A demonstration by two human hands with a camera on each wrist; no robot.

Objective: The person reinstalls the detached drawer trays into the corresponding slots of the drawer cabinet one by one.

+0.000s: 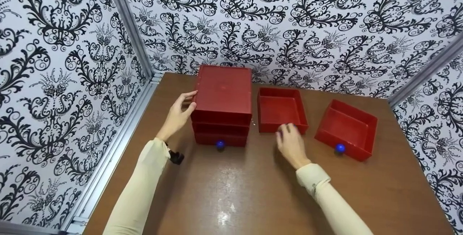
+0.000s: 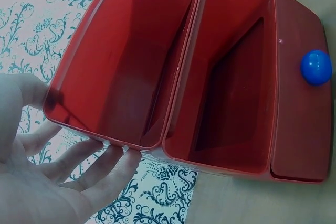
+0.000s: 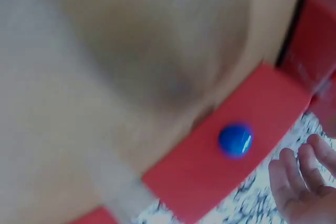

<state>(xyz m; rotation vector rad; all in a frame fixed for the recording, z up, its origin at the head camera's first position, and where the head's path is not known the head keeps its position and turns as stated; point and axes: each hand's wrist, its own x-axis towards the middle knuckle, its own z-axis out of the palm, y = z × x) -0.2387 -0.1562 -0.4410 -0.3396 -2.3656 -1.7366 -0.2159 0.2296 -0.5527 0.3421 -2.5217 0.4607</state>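
Note:
A red drawer cabinet stands on the table with its two upper slots empty. Its bottom drawer is in place, with a round blue knob. My left hand rests against the cabinet's left side, fingers extended along the wall and thumb near the front upper corner. Just right of the cabinet lies a removed red drawer. My right hand, fingers loosely bent, is over that drawer's front edge. In the right wrist view the fingers hold nothing, close to the drawer's blue knob.
A second removed red drawer lies angled farther right, its blue knob facing the front. Behind the brown table rises a patterned wall, with a metal frame post at the left corner.

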